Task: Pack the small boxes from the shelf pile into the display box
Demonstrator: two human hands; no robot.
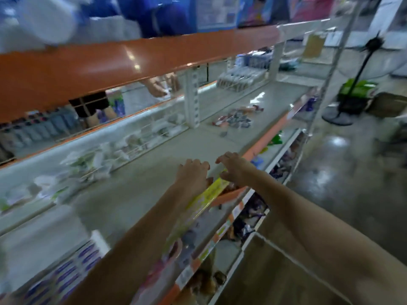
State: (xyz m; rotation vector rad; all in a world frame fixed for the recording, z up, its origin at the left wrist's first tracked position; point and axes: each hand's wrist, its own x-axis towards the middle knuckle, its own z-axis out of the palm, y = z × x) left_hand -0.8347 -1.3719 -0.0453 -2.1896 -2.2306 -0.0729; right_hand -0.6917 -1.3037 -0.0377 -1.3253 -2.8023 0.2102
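Note:
The view is motion-blurred. A long yellow-green display box [204, 197] lies along the front edge of the grey shelf [136, 186], between my forearms. My left hand [193, 175] is at the box's far end, fingers curled and thumb against its side. My right hand [233, 168] rests over the same far end from the right, fingers loosely bent and spread. A loose pile of small red and blue boxes [237, 118] lies farther back on the shelf, well beyond both hands.
An orange shelf beam [132, 60] runs overhead. White packs [92, 161] line the wire divider at the left. White boxes with blue labels [72, 274] sit at the near left. Another person's hand [158, 89] shows behind the shelf. A fan stand [352, 91] is on the floor.

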